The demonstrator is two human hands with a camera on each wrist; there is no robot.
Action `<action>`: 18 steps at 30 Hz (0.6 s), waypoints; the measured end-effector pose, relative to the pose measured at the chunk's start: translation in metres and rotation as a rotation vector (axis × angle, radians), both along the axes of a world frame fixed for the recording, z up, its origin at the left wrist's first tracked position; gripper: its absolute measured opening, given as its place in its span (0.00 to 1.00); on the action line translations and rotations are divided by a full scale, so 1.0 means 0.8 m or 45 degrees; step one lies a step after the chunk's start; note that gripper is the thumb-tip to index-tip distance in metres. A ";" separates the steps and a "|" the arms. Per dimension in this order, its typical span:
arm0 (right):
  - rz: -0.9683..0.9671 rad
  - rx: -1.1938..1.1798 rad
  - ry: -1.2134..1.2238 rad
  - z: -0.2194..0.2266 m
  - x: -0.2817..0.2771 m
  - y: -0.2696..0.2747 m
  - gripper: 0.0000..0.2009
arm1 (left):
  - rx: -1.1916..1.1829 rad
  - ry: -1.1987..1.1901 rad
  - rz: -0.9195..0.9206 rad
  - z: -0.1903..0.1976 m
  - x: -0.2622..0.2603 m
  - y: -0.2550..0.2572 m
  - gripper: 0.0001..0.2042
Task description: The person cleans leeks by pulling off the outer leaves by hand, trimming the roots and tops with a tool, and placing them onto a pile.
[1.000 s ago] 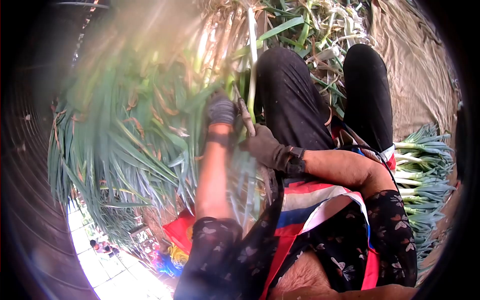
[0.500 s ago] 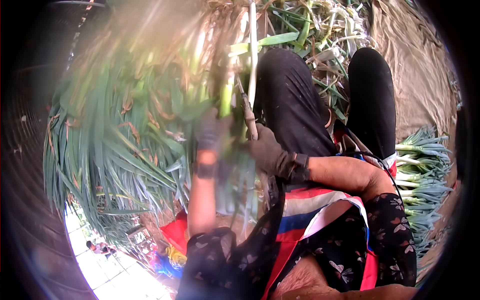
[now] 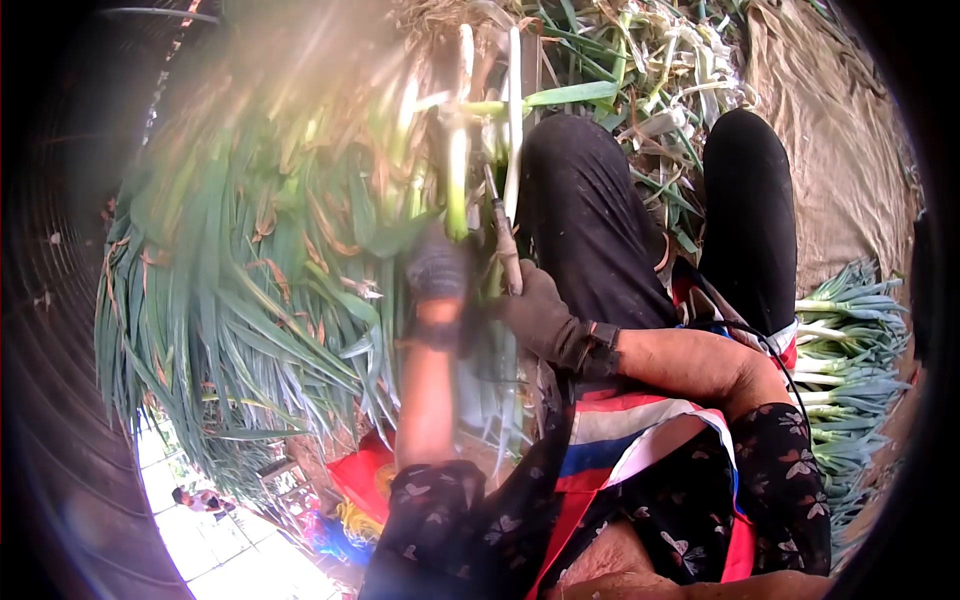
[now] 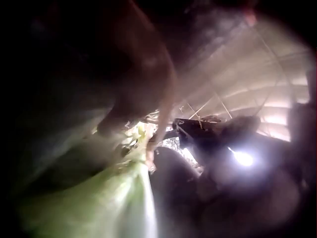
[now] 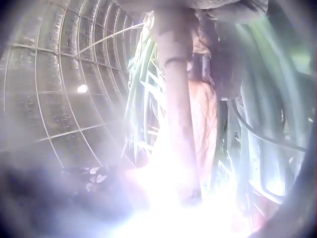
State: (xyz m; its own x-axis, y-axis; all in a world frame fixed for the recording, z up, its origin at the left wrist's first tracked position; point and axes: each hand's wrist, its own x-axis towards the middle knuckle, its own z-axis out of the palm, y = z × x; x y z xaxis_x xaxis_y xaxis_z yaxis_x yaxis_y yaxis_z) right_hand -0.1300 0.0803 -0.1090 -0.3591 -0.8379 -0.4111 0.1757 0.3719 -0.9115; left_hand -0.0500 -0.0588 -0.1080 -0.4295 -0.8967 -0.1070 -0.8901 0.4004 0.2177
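In the head view my left hand (image 3: pixel 437 265), gloved and blurred, grips a leek (image 3: pixel 457 185) just below its pale stem. The stem points up and away, and green leaves trail below the hand. In the left wrist view the leek (image 4: pixel 114 198) runs large and blurred along the bottom. My right hand (image 3: pixel 543 312), in a dark glove, holds a knife by its worn brown handle (image 3: pixel 508 250). Its thin blade (image 3: pixel 490 182) points up beside the leek. The handle (image 5: pixel 178 109) crosses the right wrist view. Another white stalk (image 3: pixel 514 120) lies alongside the knee.
A big heap of leeks (image 3: pixel 240 290) fills the left side. Peeled scraps (image 3: pixel 670 80) lie beyond the knees (image 3: pixel 580 190). Trimmed leeks (image 3: pixel 850 380) are stacked at the right, near a brown cloth (image 3: pixel 820 140). A ribbed wall (image 3: pixel 55 330) curves along the left.
My left hand has drawn back slightly with the leek, baring more of its pale stem. The knife stays in my right hand, its blade now more upright.
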 end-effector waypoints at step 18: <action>0.104 -0.122 -0.011 -0.025 0.004 -0.014 0.17 | -0.339 -0.046 -0.196 -0.038 0.136 0.090 0.17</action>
